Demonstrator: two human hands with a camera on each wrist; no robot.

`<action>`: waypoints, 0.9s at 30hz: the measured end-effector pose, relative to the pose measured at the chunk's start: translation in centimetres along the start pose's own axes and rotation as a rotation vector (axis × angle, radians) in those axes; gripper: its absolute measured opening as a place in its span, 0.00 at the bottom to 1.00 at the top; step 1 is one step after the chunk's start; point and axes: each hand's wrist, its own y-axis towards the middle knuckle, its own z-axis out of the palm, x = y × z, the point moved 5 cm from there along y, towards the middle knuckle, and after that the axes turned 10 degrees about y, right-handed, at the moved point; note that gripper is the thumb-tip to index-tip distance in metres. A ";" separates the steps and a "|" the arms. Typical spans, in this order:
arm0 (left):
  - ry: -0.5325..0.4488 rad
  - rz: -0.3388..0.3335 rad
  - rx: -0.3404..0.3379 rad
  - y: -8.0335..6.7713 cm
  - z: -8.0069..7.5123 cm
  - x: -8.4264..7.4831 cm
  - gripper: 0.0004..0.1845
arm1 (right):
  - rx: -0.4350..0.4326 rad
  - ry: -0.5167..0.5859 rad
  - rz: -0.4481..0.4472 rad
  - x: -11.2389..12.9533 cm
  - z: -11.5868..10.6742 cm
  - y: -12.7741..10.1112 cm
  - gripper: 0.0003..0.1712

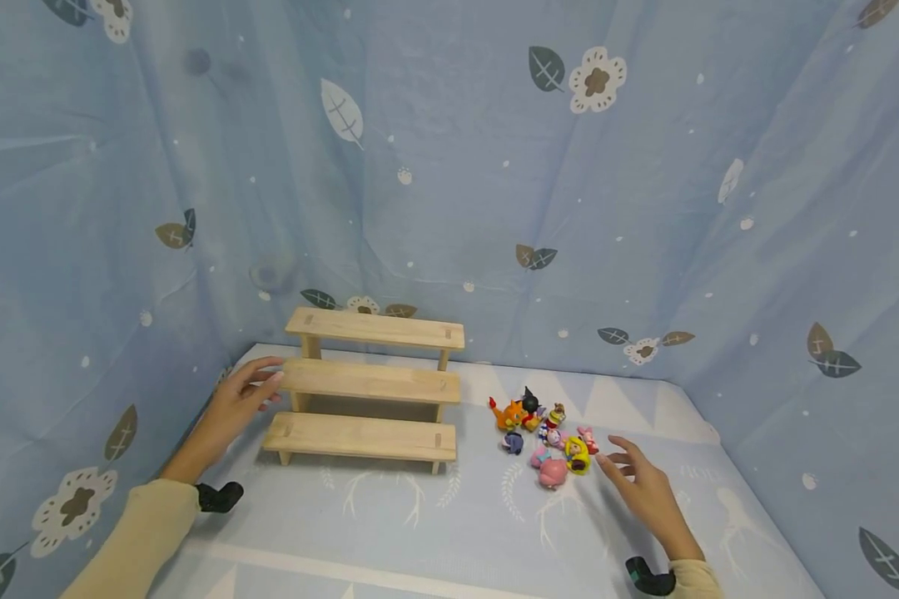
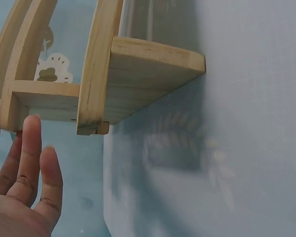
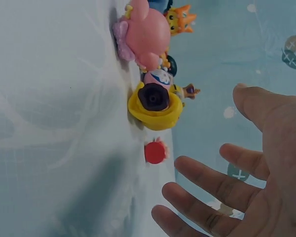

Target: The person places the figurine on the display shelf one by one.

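Observation:
A three-tier wooden stand point(image 1: 370, 381) stands at the left of the cloth-covered surface. Beside the left end of its middle step is my left hand point(image 1: 232, 408), fingers loosely bent; in the left wrist view the fingertips come close to the wooden frame point(image 2: 91, 74), and contact cannot be made out. Small toy figures lie clustered right of the stand, among them a pink one point(image 1: 553, 472), a yellow-haired one point(image 1: 577, 455), an orange one point(image 1: 509, 413) and a grey-blue one point(image 1: 513, 443). Just right of them hovers my right hand point(image 1: 644, 491), fingers spread, holding nothing.
Blue patterned curtains point(image 1: 449, 166) enclose the surface at the back and both sides. A pale printed cloth point(image 1: 464, 516) covers the surface. Black devices point(image 1: 221, 497) are worn at both wrists.

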 end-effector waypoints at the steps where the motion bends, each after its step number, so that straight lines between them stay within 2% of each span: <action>1: 0.001 -0.002 -0.005 0.1 0.1 0.1 0.29 | 0.002 0.001 -0.001 0.0 0.1 0.0 0.41; 5: -0.010 -0.027 -0.007 0.5 0.4 0.3 0.29 | 0.009 0.003 0.002 0.2 0.3 0.2 0.41; 11: -0.061 -0.069 0.035 0.9 0.7 0.8 0.30 | 0.012 0.003 0.023 0.0 0.7 0.3 0.42; 19: -0.107 -0.122 0.044 1.2 0.9 2.3 0.32 | 0.013 0.020 -0.006 0.1 1.4 0.3 0.41; 27: -0.117 -0.145 0.039 2.0 1.2 2.8 0.32 | 0.000 0.034 -0.046 0.4 1.8 0.5 0.35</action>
